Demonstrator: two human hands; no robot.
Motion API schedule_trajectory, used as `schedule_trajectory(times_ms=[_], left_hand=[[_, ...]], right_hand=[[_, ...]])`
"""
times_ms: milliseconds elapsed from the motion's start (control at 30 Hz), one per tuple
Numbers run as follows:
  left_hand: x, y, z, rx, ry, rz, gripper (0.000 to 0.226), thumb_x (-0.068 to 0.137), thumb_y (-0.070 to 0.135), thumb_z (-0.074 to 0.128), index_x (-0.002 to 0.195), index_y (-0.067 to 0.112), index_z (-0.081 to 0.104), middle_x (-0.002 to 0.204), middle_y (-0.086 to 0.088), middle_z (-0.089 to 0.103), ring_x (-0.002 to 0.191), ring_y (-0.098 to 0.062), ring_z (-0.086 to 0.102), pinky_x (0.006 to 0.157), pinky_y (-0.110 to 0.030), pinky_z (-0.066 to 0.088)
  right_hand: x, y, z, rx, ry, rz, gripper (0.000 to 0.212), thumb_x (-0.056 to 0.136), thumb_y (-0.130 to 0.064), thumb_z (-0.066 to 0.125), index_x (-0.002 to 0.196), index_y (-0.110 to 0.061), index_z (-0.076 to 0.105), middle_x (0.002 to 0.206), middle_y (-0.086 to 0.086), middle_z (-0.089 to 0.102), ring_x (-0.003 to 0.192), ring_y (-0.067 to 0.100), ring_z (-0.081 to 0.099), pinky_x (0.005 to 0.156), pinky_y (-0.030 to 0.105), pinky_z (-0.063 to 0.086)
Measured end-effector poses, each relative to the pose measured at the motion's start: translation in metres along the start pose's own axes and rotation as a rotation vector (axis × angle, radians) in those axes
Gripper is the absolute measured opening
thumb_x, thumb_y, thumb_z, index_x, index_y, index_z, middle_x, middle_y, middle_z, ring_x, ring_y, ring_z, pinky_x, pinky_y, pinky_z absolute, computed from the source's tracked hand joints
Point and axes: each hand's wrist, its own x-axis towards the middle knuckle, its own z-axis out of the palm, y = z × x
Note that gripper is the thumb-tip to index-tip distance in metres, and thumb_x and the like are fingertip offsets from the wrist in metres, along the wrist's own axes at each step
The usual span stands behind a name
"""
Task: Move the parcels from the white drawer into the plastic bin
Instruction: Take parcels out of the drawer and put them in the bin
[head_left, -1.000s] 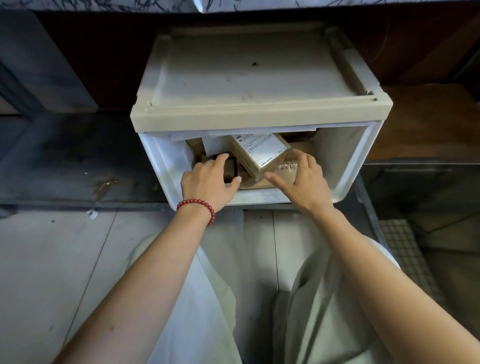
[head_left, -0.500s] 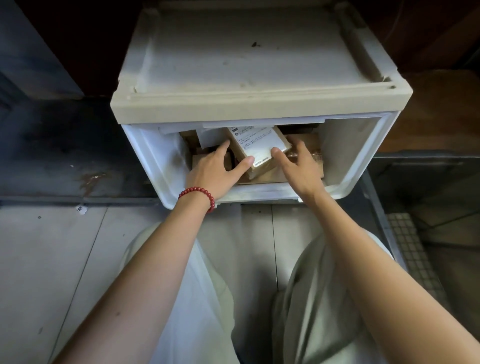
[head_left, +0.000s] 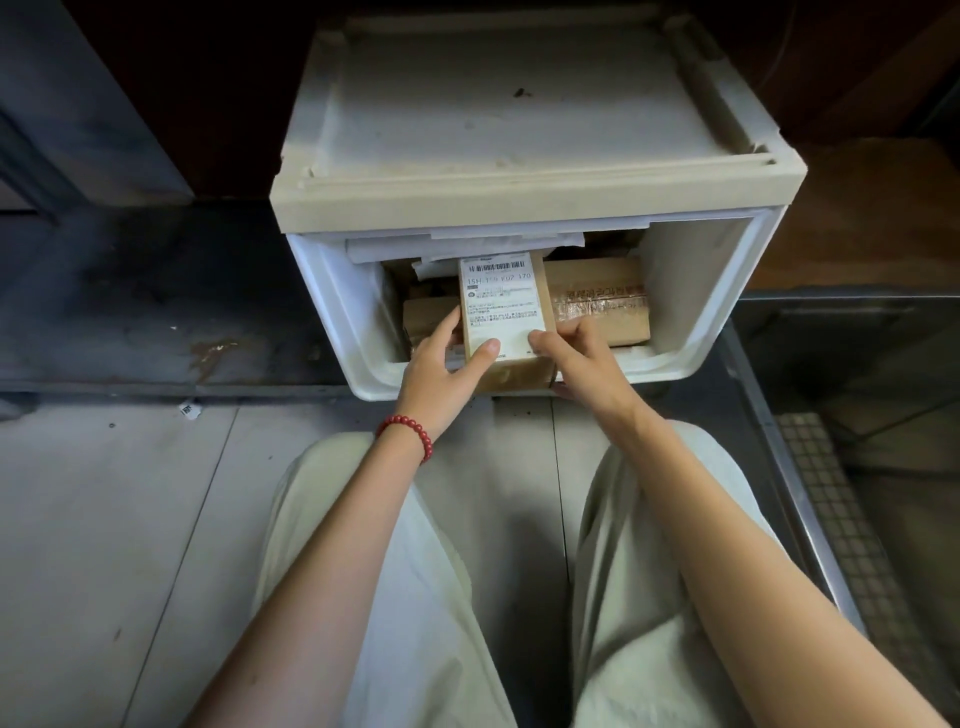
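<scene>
1. The labelled parcel lies in the white drawer, on top of other brown parcels. Its long axis runs straight away from me. The near end is at the drawer's front rim and the far end is tucked under the white papers below the cabinet top.
2. My left hand grips the near-left corner, thumb flat on the label and fingers along the left side.
3. My right hand grips the near-right corner, thumb on the label and fingers curled round the edge. Both hands are equally near (no reach left to make).
4. The taped parcel lies crosswise just beside it on the right. A lower parcel shows on the left, partly under my fingers.
5. Judgement: the overhang blocks a straight lift at the far end. The open way is toward me, along the long axis, over the front rim and above my knees. The side walls are well apart from the parcel.
6. The plastic bin is not in view, so I cannot tell which way to carry.
</scene>
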Motion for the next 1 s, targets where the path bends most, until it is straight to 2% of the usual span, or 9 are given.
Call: schedule_trajectory(times_ms=[100,200,300,400,533,633,767,867,1000], left_hand=[[-0.021,-0.003,-0.005,-0.011,0.010,0.035,0.063,0.083,0.044,0.067,0.139,0.043,0.038,0.135,0.007,0.048,0.119,-0.008,0.050,0.099,-0.044,0.048],[-0.033,-0.004,-0.013,0.002,0.013,0.066,0.064,0.085,0.036,0.068,0.142,0.038,0.037,0.138,0.004,0.047,0.121,-0.009,0.050,0.097,-0.041,0.050],[-0.050,0.000,-0.017,-0.035,-0.002,0.111,0.061,0.087,0.030,0.067,0.139,0.037,0.037,0.135,0.008,0.048,0.120,-0.007,0.049,0.093,-0.032,0.051],[-0.072,-0.001,-0.017,-0.110,0.006,0.106,0.059,0.086,0.030,0.068,0.134,0.039,0.036,0.129,0.012,0.049,0.121,-0.007,0.049,0.091,-0.029,0.050],[-0.098,-0.007,-0.020,-0.194,0.000,0.085,0.051,0.087,0.027,0.066,0.127,0.039,0.036,0.120,0.015,0.057,0.106,-0.002,0.058,0.083,-0.026,0.053],[-0.106,-0.009,-0.026,-0.191,-0.013,0.068,0.048,0.088,0.024,0.066,0.123,0.038,0.037,0.120,0.007,0.059,0.101,-0.004,0.061,0.072,-0.017,0.053],[-0.105,-0.009,-0.038,-0.235,-0.037,-0.015,0.038,0.091,0.034,0.059,0.122,0.043,0.038,0.112,0.008,0.066,0.101,-0.008,0.063,0.082,-0.030,0.053],[-0.106,-0.009,-0.039,-0.238,-0.060,-0.039,0.024,0.094,0.033,0.054,0.112,0.042,0.043,0.098,0.013,0.070,0.092,-0.008,0.065,0.082,-0.034,0.051],[-0.105,-0.010,-0.039,-0.236,-0.100,-0.037,0.023,0.093,0.035,0.055,0.115,0.040,0.049,0.112,0.010,0.067,0.102,-0.011,0.063,0.084,-0.034,0.051]], right_hand=[[-0.020,0.003,0.004,0.024,-0.019,0.033,0.020,0.088,-0.034,0.063,0.099,-0.025,0.049,0.114,-0.002,0.062,0.097,0.014,0.058,0.085,0.034,0.047],[-0.036,0.001,0.006,0.062,-0.033,0.038,0.024,0.088,-0.030,0.065,0.103,-0.024,0.049,0.122,0.001,0.062,0.099,0.012,0.060,0.083,0.033,0.048],[-0.049,-0.005,0.006,0.092,-0.047,0.006,0.041,0.086,-0.027,0.068,0.121,-0.028,0.046,0.126,-0.006,0.059,0.110,0.011,0.060,0.088,0.038,0.053],[-0.063,-0.010,0.006,0.072,-0.052,-0.002,0.055,0.088,-0.028,0.066,0.135,-0.036,0.039,0.123,-0.013,0.059,0.107,0.009,0.061,0.086,0.037,0.053],[-0.083,-0.002,0.010,0.071,-0.129,0.002,0.047,0.090,-0.026,0.064,0.133,-0.029,0.045,0.125,-0.007,0.061,0.111,0.014,0.062,0.089,0.039,0.056],[-0.088,0.000,0.009,0.026,-0.172,0.025,0.042,0.090,-0.032,0.063,0.130,-0.035,0.048,0.122,-0.011,0.063,0.110,0.013,0.063,0.093,0.045,0.053],[-0.090,-0.005,0.003,0.011,-0.201,0.017,0.031,0.094,-0.039,0.057,0.124,-0.044,0.051,0.127,-0.019,0.057,0.112,0.007,0.059,0.097,0.044,0.046],[-0.092,-0.005,0.000,0.047,-0.208,0.021,0.039,0.094,-0.043,0.055,0.130,-0.048,0.041,0.122,-0.021,0.054,0.115,0.011,0.056,0.096,0.044,0.043],[-0.089,-0.003,-0.002,0.115,-0.188,0.053,0.052,0.093,-0.040,0.059,0.137,-0.051,0.032,0.127,-0.020,0.053,0.110,0.015,0.063,0.091,0.043,0.050]])
